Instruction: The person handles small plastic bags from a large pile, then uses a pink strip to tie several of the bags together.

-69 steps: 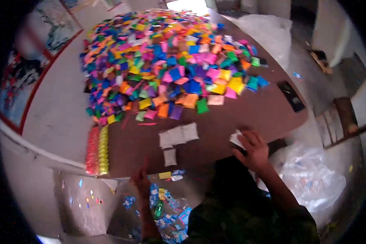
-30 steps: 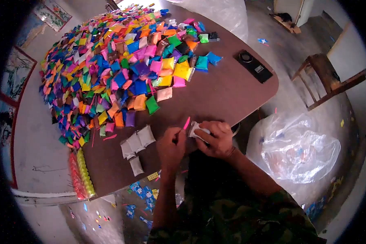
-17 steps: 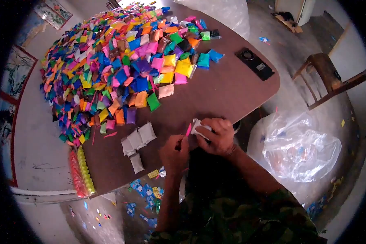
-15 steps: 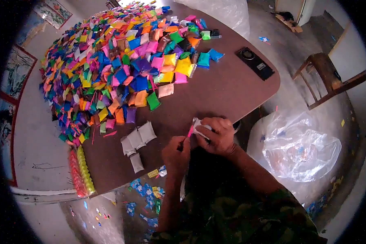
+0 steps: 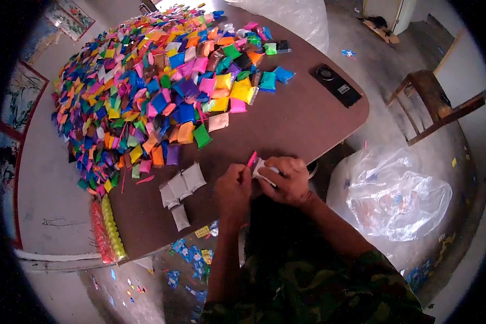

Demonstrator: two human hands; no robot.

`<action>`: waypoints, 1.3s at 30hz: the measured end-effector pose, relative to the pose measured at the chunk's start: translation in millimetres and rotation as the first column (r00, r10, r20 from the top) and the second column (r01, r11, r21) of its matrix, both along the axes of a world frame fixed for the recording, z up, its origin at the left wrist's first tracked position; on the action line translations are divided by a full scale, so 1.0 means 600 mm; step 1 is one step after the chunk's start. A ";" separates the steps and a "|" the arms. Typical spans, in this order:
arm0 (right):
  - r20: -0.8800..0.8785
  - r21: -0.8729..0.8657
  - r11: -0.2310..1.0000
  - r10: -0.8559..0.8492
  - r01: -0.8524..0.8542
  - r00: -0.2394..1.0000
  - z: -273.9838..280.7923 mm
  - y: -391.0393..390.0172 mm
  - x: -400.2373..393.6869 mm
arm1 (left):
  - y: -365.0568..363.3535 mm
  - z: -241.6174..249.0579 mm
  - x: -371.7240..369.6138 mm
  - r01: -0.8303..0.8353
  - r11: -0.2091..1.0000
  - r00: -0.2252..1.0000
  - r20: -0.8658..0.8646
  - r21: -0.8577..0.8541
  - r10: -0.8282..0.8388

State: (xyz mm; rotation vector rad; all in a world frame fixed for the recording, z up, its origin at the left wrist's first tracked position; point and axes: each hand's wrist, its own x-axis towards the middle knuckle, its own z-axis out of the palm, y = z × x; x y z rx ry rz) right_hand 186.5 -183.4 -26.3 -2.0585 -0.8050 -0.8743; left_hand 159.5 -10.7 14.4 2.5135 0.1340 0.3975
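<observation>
White packet [image 5: 258, 164] seemingly plastic, crinkled bag [image 5: 397, 200] glossy plastic, tabletop [image 5: 291, 121] smooth and matt.

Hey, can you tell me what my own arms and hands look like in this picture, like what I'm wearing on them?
Your left hand and right hand wear no gloves, and both forearms are uncovered. Your top has a dark camouflage pattern with green and brown patches, and its sleeves stop above the forearms.
</observation>
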 end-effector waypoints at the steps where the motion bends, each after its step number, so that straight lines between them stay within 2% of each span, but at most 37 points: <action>1: -0.005 -0.002 1.000 -0.006 0.006 1.000 0.001 -0.002 -0.002 | 0.002 0.001 0.001 0.001 1.000 1.000 0.028 0.009 -0.001; 4: -0.012 0.005 1.000 -0.010 0.010 1.000 0.007 -0.001 0.000 | 0.007 0.011 -0.001 0.031 0.988 0.998 0.054 -0.148 -0.023; 7: -0.030 0.021 0.999 -0.025 0.026 0.999 0.009 0.003 -0.002 | -0.008 0.018 -0.025 0.002 0.979 0.999 0.034 -0.202 0.005; 10: -0.067 0.011 0.999 -0.048 0.049 0.997 0.003 0.009 -0.007 | -0.009 0.003 -0.045 0.025 0.996 0.999 0.036 -0.087 -0.021; 13: -0.116 -0.003 1.000 -0.030 0.030 0.993 0.002 0.002 -0.010 | 0.009 -0.012 -0.038 -0.013 0.994 0.996 0.087 -0.106 0.022; 16: -0.151 0.084 0.996 0.009 0.004 0.989 0.013 -0.001 -0.011 | -0.001 0.025 -0.046 -0.019 0.995 0.999 0.027 -0.095 0.021; 18: -0.176 0.191 0.981 0.064 -0.029 0.982 0.019 -0.007 -0.015 | -0.022 0.039 -0.059 0.069 0.988 0.996 0.074 -0.135 -0.059; 19: -0.179 0.188 0.981 0.078 -0.043 0.981 0.018 -0.011 -0.016 | -0.031 0.041 -0.063 0.112 0.982 0.990 0.099 -0.155 -0.098; 22: -0.182 0.162 0.983 0.114 -0.085 0.977 0.013 -0.023 -0.015 | -0.034 0.011 -0.065 0.101 0.993 0.993 0.067 -0.066 -0.096; 25: -0.180 0.128 0.985 0.136 -0.113 0.974 0.012 -0.028 -0.015 | -0.003 0.003 -0.042 0.019 0.992 1.000 0.020 -0.126 -0.017; 29: -0.181 0.153 0.983 0.125 -0.098 0.976 0.020 -0.022 -0.016 | -0.008 0.018 -0.051 0.084 0.986 0.993 0.091 -0.143 -0.072; 34: -0.179 0.155 0.983 0.127 -0.099 0.976 0.018 -0.023 -0.016 | -0.014 -0.011 -0.065 0.155 0.977 0.982 0.131 -0.144 -0.136; 37: -0.175 0.146 0.983 0.134 -0.109 0.975 0.024 -0.026 -0.016 | 0.012 -0.012 -0.052 0.049 0.999 0.998 0.034 -0.022 -0.048; 39: -0.169 0.157 0.982 0.134 -0.108 0.976 0.023 -0.024 -0.014 | 0.007 0.001 -0.054 0.064 0.998 0.993 0.104 -0.012 -0.062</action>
